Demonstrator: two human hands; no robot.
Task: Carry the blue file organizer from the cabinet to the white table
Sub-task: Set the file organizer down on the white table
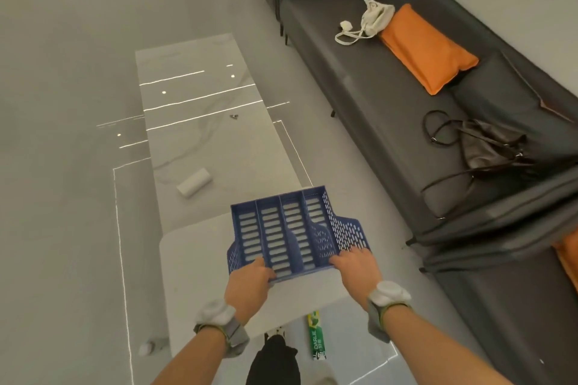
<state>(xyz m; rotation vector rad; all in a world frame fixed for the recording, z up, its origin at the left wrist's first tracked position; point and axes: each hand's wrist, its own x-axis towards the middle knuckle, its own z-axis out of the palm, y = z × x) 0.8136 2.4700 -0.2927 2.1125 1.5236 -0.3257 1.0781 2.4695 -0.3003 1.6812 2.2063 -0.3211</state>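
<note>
Far right of both hands: a long dark grey sofa [391,97] carrying orange cushions [425,47], a cream cloth bag [373,17] and a dark handbag [488,150]. Directly beneath and ahead of the hands: a long white desk [200,241] running away from the viewer, bearing a small white roll [194,182] ahead and left of the left hand. Gripped between the hands, above the desk's near end: the blue file organizer [291,233], lying on its back, slotted dividers facing up. Left hand [250,284] curled closed round the near left corner, thumb on top of the rim. Right hand [359,269] clasped on the near right side, fingers [350,253] spread over the perforated wall. Pale bands at both wrists. Below the right wrist, on the floor: a green toothpaste box [316,336].
</note>
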